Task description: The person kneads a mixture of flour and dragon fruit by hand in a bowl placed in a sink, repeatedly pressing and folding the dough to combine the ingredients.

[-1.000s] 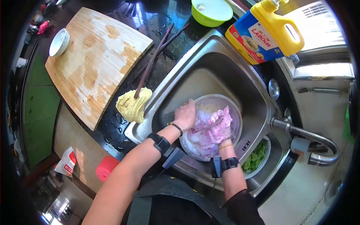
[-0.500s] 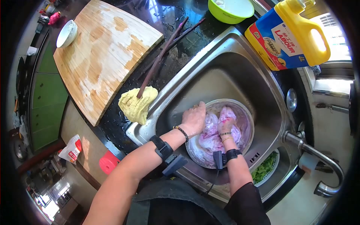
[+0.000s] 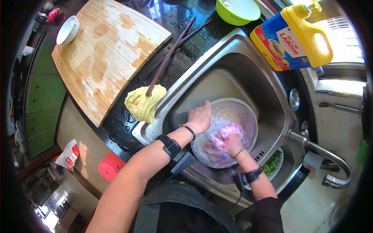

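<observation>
One left hand (image 3: 199,117) at the rim, one right hand (image 3: 234,143) in a wet pink mass (image 3: 219,139)

Far left, a white and red packet (image 3: 68,155) lies beyond the edge of the worktop (image 3: 186,64). Next comes a small white bowl (image 3: 68,30) at the left edge of a wooden board (image 3: 110,58), whose face is patched with damp brown stains. A red rounded object (image 3: 111,166) shows just outside the worktop's near edge. Between the board and the left rim of the sink (image 3: 221,79) lies a crumpled yellow cloth (image 3: 144,104), with one end of a dark stick (image 3: 171,58) resting on it; a second dark stick (image 3: 194,35) crosses beneath.

In the sink's larger compartment, toward its near edge, sits a round metal basin (image 3: 245,112) holding the mass among whitish suds. The left hand is over the basin's left rim; how tightly its fingers close there I cannot tell. The right hand reaches in from the near right side, blurred, its fingers lost in the mass, so I cannot tell whether they grip it.

A green tub (image 3: 237,14) stands at the worktop's far edge. Leafy greens (image 3: 272,164) fill a white container in the smaller compartment, partly hidden by the sink's divider. Rightward, a yellow bottle (image 3: 311,42) labelled LABOUR stands by the sink's far right corner, and a curved tap (image 3: 320,150) rises at the right edge.
</observation>
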